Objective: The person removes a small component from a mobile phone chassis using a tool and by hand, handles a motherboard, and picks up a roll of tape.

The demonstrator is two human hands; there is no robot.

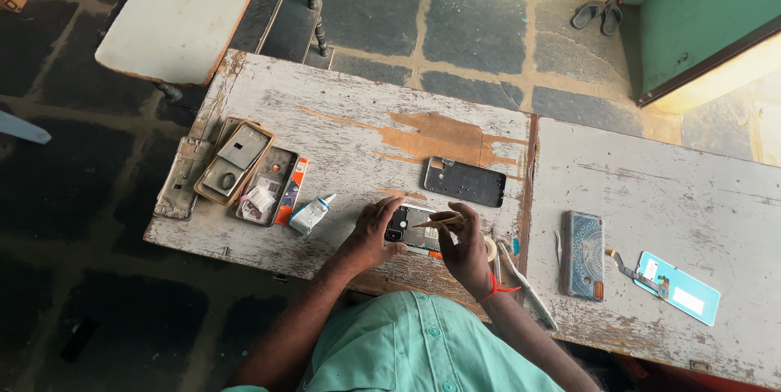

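Wooden stick (pixel 439 220) pinched in right hand (pixel 465 249); left hand (pixel 373 229) grips the opened phone (pixel 409 225).

Worn white tables (pixel 651 197); stone floor (pixel 455 26) — green wall (pixel 708 10).

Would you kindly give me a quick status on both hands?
Left hand steadies opened phone. Right hand holds thin tool over it. Glue tube lies left, apart.

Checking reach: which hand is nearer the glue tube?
Left. The left hand grips the opened phone just right of the glue tube; the right hand, holding a stick, is farther right.
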